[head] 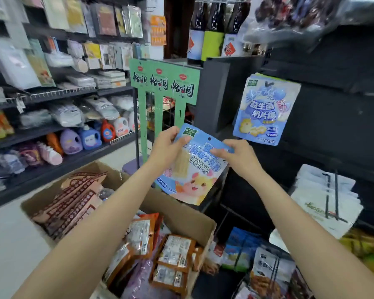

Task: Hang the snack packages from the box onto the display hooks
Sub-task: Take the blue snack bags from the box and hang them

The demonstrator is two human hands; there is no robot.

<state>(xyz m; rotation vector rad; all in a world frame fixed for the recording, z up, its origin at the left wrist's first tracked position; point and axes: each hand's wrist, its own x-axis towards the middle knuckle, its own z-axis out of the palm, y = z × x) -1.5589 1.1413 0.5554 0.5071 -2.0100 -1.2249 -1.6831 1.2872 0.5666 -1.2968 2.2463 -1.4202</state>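
In a shop aisle, left hand (167,145) and right hand (238,155) grip a blue packet (194,173) above the open box (181,212), dark rack (333,117) right.

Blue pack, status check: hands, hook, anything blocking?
Left hand and right hand grip blue pack by its top. Not hooked yet. Hung packs up right; path looks open.

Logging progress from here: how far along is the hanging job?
Done: light-blue packages already hang on the dark display. In hand: left hand and right hand hold one blue package, not yet hooked. Left: the cardboard box still holds many packets.
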